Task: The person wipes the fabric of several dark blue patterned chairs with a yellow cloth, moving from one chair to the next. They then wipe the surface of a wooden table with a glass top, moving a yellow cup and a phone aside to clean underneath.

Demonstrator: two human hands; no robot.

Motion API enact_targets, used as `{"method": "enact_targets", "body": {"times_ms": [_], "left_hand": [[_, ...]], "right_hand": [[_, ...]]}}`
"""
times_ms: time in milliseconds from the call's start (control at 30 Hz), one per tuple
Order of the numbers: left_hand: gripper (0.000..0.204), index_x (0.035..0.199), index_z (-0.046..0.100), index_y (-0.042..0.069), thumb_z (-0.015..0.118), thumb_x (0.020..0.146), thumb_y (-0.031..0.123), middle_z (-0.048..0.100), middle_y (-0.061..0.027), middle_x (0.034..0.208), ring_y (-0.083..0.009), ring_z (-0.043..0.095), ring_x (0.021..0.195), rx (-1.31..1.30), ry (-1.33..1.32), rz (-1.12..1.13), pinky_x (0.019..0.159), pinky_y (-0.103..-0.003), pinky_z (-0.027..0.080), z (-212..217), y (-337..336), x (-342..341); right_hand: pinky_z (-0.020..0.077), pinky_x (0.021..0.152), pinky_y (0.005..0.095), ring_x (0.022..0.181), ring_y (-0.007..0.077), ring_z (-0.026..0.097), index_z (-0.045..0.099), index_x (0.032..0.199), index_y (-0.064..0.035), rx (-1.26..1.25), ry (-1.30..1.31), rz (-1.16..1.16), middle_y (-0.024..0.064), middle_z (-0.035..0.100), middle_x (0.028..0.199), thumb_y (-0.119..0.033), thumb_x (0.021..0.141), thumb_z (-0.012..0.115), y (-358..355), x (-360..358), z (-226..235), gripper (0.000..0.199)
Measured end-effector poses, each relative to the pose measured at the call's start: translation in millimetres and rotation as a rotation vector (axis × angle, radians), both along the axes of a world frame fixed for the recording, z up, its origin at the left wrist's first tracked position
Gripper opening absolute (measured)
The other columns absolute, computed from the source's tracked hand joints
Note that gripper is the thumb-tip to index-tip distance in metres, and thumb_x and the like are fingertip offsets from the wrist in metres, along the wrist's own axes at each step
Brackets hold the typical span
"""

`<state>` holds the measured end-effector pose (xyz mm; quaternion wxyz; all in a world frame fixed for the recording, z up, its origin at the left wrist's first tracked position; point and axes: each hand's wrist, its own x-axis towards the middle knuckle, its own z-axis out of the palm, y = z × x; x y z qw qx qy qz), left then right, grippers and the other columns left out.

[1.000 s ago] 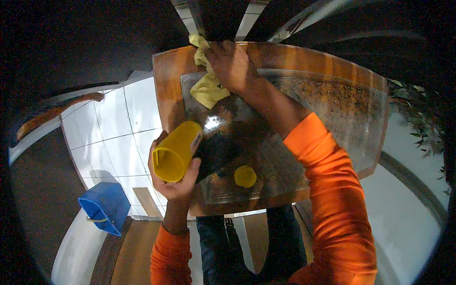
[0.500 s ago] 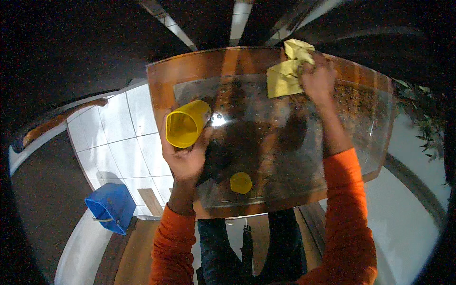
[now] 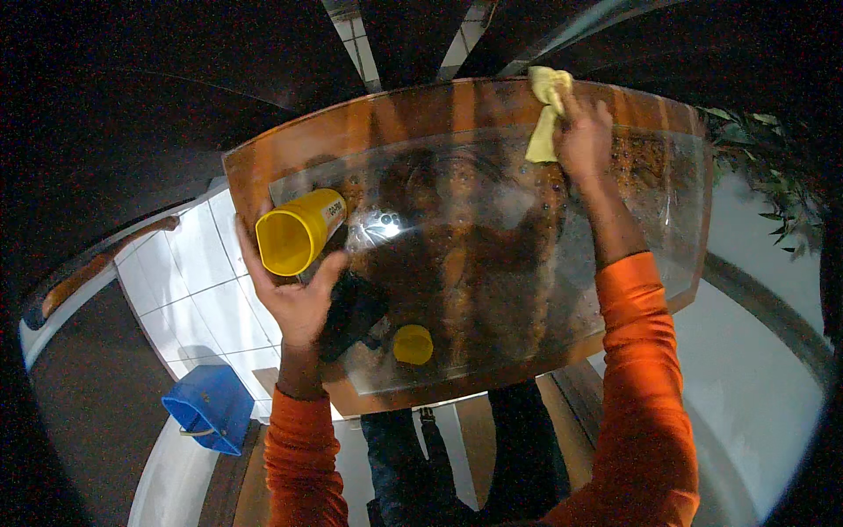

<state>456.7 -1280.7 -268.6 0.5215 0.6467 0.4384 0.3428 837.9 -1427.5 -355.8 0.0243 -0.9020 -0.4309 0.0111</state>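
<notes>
A yellow cylindrical canister (image 3: 303, 233) with an uncovered mouth stands tilted in view over the left part of the glass-topped table (image 3: 492, 237). My left hand (image 3: 290, 290) curves around its near side, thumb spread away from the wall with a gap between; the fingertips on the far left are partly hidden behind it. At the table's far edge my right hand (image 3: 587, 136) grips a crumpled yellow cloth (image 3: 546, 123), pressed near the wooden border. A round yellow lid (image 3: 413, 344) lies on the glass near the front edge.
Left of the table, a blue bucket (image 3: 211, 408) with a handle sits beside white floor tiles (image 3: 198, 272). A leafy plant (image 3: 777, 167) borders the right side. The table has a wooden rim (image 3: 263, 167), and my legs (image 3: 522, 430) are close to its front.
My right hand has swept the cloth a little along the far edge, bunching it narrower. My left thumb has moved off the canister. The whole view has shifted and turned slightly.
</notes>
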Motion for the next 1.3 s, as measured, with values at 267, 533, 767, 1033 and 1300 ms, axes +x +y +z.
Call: {"method": "enact_targets", "body": {"times_ms": [267,533,767,1033,1300], "left_hand": [[0.07,0.149,0.017,0.004,0.03,0.099,0.052,0.034,-0.0209,0.146,-0.0286,0.032,0.136,0.014,0.277,0.21,0.114,-0.04,0.017,-74.9,63.0,-113.4],[0.067,0.112,0.055,-0.003,0.044,0.093,0.06,0.064,-0.0147,0.095,-0.029,0.06,0.085,-0.108,0.517,0.161,0.077,-0.036,0.046,-88.1,38.1,-93.4],[0.069,0.094,0.061,-0.006,0.046,0.09,0.061,0.064,-0.0245,0.081,-0.0383,0.06,0.075,-0.113,0.833,0.241,0.073,-0.043,0.047,-105.2,43.8,-113.2],[0.025,0.093,0.055,-0.001,0.058,0.093,0.024,0.058,-0.0052,0.084,-0.0148,0.054,0.081,-0.071,0.509,0.149,0.072,-0.03,0.044,-119.4,7.1,-125.6],[0.036,0.103,0.056,-0.001,0.047,0.099,0.034,0.06,-0.0095,0.097,-0.0196,0.055,0.086,-0.194,0.219,0.296,0.078,-0.032,0.045,-158.3,6.6,-151.7]], "right_hand": [[0.0372,0.1,0.0491,0.117,0.0391,0.047,0.055,0.129,-0.0141,0.085,-0.218,0.003,0.0118,0.053,0.132,-0.021,0.077,0.064,3.2,15.6,-10.0,0.053],[0.0431,0.093,0.0455,0.111,0.0356,0.051,0.056,0.126,-0.0102,0.062,-0.063,0.26,0.0139,0.054,0.129,-0.02,0.077,0.065,61.6,-46.1,9.4,0.051],[0.0415,0.09,0.0426,0.105,0.0336,0.052,0.056,0.127,-0.013,0.108,-0.16,0.305,0.0116,0.055,0.127,-0.012,0.076,0.063,38.6,-37.5,7.6,0.052],[0.0425,0.096,0.0426,0.11,0.0363,0.05,0.054,0.129,-0.0183,0.015,-0.253,0.073,0.0115,0.056,0.121,-0.009,0.077,0.062,-5.3,31.8,-16.3,0.053],[0.0424,0.096,0.045,0.112,0.0354,0.05,0.056,0.128,-0.0203,-0.098,-0.337,-0.064,0.0122,0.055,0.122,-0.013,0.078,0.062,-78.7,156.3,-14.4,0.051]]}}
